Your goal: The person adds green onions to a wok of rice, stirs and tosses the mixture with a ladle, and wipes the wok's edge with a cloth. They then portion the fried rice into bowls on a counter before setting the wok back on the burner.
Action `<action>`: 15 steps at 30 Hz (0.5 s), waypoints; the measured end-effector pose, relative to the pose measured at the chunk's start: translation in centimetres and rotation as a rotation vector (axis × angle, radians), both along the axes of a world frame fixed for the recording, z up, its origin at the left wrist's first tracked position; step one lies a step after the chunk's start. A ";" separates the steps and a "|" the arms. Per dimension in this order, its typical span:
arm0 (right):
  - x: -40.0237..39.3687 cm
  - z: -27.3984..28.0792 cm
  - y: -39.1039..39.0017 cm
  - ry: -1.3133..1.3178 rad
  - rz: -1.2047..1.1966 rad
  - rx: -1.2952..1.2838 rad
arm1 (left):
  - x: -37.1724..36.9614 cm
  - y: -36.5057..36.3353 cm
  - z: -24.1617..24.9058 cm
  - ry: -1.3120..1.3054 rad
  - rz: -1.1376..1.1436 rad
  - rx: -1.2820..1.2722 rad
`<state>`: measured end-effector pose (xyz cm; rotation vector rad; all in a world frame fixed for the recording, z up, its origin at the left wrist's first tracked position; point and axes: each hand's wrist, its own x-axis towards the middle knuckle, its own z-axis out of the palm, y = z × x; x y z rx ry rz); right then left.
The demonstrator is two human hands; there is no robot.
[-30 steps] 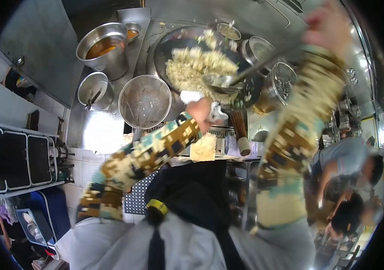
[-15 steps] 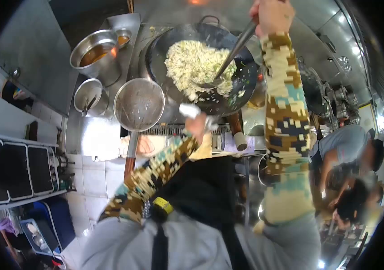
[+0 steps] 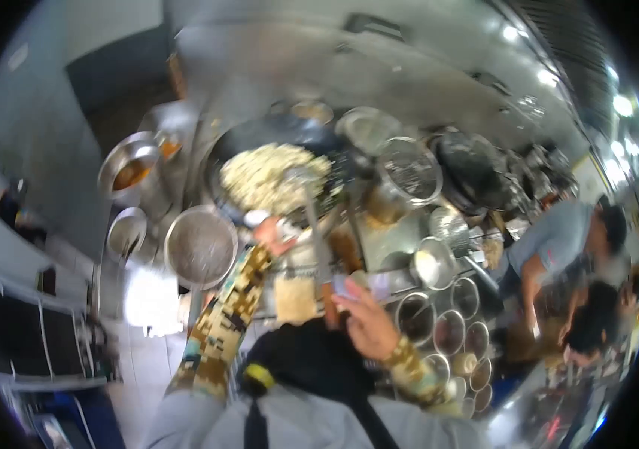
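Note:
A black wok [image 3: 238,137] holds a heap of pale fried rice [image 3: 263,176] with green bits. My left hand [image 3: 274,238] is closed around a white cloth [image 3: 256,218] at the wok's near rim. A long-handled ladle [image 3: 318,243] rests with its bowl in the rice, and its wooden handle end points toward my body. Just right of that handle end is my right hand [image 3: 370,320], fingers stretched out and holding nothing. Whether its fingertips touch the handle cannot be made out through the blur.
To the left stand a round strainer [image 3: 201,247], a small pot [image 3: 126,232] and a tall pot of brown liquid [image 3: 140,183]. Several seasoning containers [image 3: 449,331] sit at the right, below a metal pot [image 3: 387,206]. Beyond them a person in a grey shirt [image 3: 555,236] bends over.
My right hand has come down from above the wok toward my body and opened off the ladle, whose handle now points toward me. The view has shifted right. The left hand stays at the rim.

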<state>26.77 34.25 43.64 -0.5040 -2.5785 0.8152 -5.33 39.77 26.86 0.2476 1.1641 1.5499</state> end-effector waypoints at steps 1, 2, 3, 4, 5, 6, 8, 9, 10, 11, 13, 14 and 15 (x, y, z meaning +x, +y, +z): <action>1.1 -2.4 -0.1 0.083 -0.108 -0.045 | 0.2 -1.2 -1.7 0.523 -0.090 0.056; 1.9 -5.7 0.5 0.208 -0.062 -0.162 | 0.8 -3.0 -1.5 0.865 -0.154 0.058; 2.6 -5.3 -0.4 -0.045 -0.163 -0.275 | 1.0 -3.5 -1.3 1.038 -0.198 0.061; 3.7 -9.9 -0.5 0.051 -0.098 -0.258 | 0.9 -3.5 -1.2 1.153 -0.232 0.056; 4.6 -8.9 -0.6 0.091 -0.029 -0.240 | 0.7 -2.7 -1.0 1.235 -0.258 0.042; 5.4 -11.1 -0.3 0.208 0.035 -0.236 | -0.1 -2.0 -1.2 1.305 -0.284 0.015; 8.8 -9.6 0.4 0.099 0.032 -0.358 | -0.6 0.0 -0.5 1.422 -0.334 -0.001; 9.9 -10.1 0.7 0.062 0.004 -0.353 | -1.3 0.9 -0.5 1.484 -0.368 -0.011; 10.9 -10.3 1.0 0.011 -0.004 -0.348 | -1.6 1.4 0.0 1.541 -0.403 -0.004; 12.2 -8.8 0.9 0.052 -0.120 -0.393 | -2.2 2.0 0.1 1.550 -0.427 0.001; 14.2 -10.2 1.4 0.214 -0.232 -0.391 | -2.8 3.6 0.3 1.148 -0.346 -0.028; 15.0 -11.0 1.5 0.290 -0.281 -0.387 | -2.8 4.1 0.3 0.815 -0.236 -0.051; 16.0 -11.1 1.6 0.262 -0.319 -0.475 | -3.3 4.4 0.0 0.477 -0.123 -0.078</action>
